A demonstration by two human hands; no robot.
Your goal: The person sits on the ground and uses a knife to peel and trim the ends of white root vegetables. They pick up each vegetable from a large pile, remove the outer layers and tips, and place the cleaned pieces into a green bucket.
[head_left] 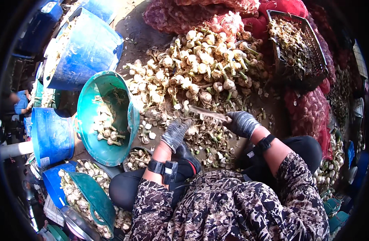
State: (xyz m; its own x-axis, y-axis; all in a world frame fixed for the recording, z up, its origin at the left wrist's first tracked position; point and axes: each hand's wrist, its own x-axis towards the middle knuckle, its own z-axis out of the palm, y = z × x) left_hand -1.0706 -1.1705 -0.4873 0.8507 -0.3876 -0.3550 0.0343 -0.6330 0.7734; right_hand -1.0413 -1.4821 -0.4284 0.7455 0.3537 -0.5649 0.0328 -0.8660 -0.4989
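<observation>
My right hand (242,123), in a grey knitted glove, grips a knife (209,113) by its handle. The blade, blurred, points left across a heap of trimmings. Its tip meets a pale garlic stalk (186,109) that rises from the fingertips of my left hand (176,132), also gloved. Those fingers are curled around the stalk's lower end and hide most of what they hold. Just beyond both hands lies a large pile of garlic bulbs (199,66) with stalks on. Cut stalks and papery skins (214,138) cover the ground beneath the knife.
To the left, a tilted green tub (109,155) holds some bulbs, near blue tubs (85,51). A green container (91,192) full of garlic stands by my left knee. Red mesh sacks (308,117) and a black crate (318,45) of dry waste are at the right. Another person (21,101) sits far left.
</observation>
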